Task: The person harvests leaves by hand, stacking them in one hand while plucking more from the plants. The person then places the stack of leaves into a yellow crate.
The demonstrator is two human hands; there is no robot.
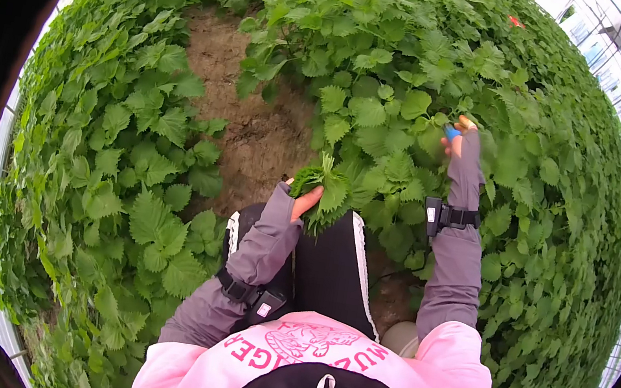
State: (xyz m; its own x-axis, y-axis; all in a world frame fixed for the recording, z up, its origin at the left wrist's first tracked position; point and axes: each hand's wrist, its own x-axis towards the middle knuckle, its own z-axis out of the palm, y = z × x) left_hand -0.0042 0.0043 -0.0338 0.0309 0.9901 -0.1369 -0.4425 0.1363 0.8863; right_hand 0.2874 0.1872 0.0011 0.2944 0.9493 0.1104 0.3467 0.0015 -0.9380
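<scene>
My left hand (307,204) is closed around a bunch of green, toothed leaves (332,189) above my knees. Pale stems of the bunch point up and away from me, and the leaf tips hang down. Out to the right, my right hand (456,137) reaches among the leafy plants (397,115), close to a small leaf at its left. Something blue covers one of its fingers, and something yellowish shows on another. These fingers are small, slightly blurred and partly hidden, so whether they grip a leaf cannot be made out.
A strip of bare brown soil (245,121) runs ahead between the plant rows. Dense foliage (148,163) borders my left side and more stands at my right. White greenhouse walls with a grid frame (614,70) curve round the edges. A small red item (516,21) shows at the back right.
</scene>
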